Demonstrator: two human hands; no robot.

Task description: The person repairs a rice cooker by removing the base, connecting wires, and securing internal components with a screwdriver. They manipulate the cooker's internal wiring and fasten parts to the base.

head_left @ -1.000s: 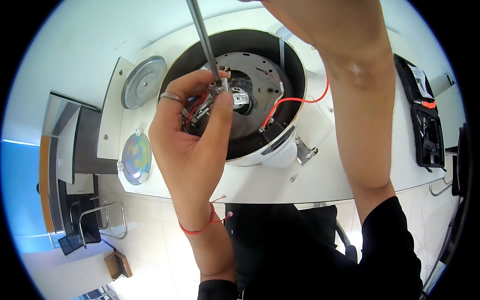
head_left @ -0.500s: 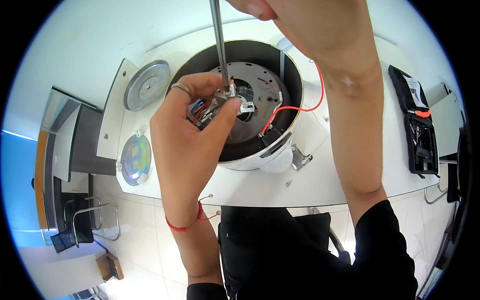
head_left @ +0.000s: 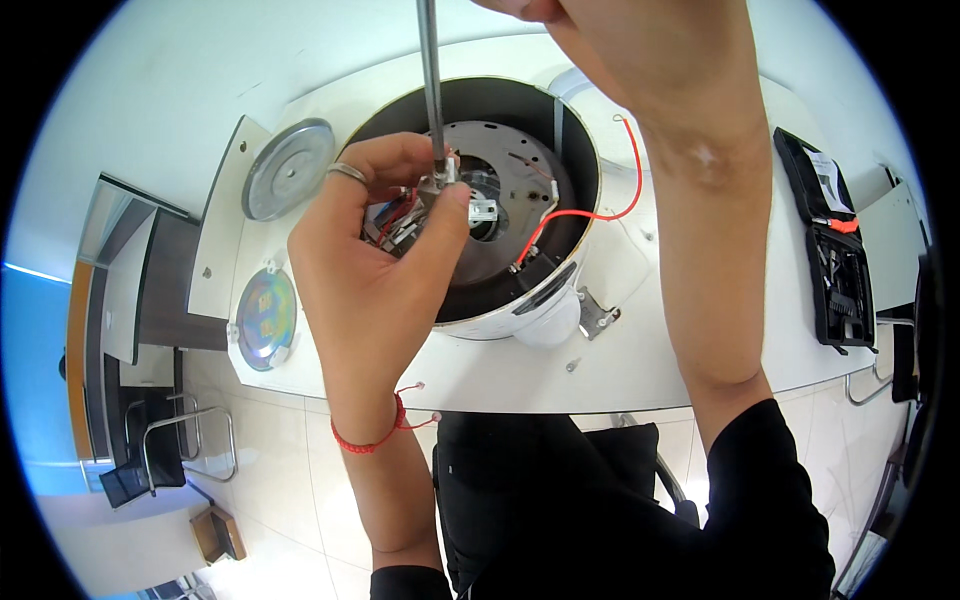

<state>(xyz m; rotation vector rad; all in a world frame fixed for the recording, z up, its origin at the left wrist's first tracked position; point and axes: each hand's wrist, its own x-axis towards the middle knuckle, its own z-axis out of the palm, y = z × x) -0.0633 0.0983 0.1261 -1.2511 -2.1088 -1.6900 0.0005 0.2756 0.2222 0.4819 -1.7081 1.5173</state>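
Observation:
My left hand (head_left: 365,260) is closed, with thumb and fingers pinching a small metal bracket (head_left: 436,184) above the open body of a white round cooker (head_left: 500,325). A screwdriver (head_left: 431,85) stands nearly upright with its tip on this bracket, and its shaft runs out past the top edge. Up there my right hand (head_left: 600,25) shows only in part, fingers curled; the screwdriver's handle is out of view. Beneath the left hand lies a grey perforated metal plate (head_left: 515,165) with wires. A red wire (head_left: 640,170) loops over the cooker's right rim.
A grey round lid (head_left: 290,170) and a shiny disc (head_left: 267,320) lie left on the white table (head_left: 480,385). Right of the cooker are a small metal plate (head_left: 597,313) and a screw-like piece (head_left: 572,366). A black tool case (head_left: 840,285) lies open at the far right.
The left hand, bracket and screwdriver have shifted slightly left, along with the whole scene. The screwdriver tip stays on the bracket, and the right hand sits a little higher.

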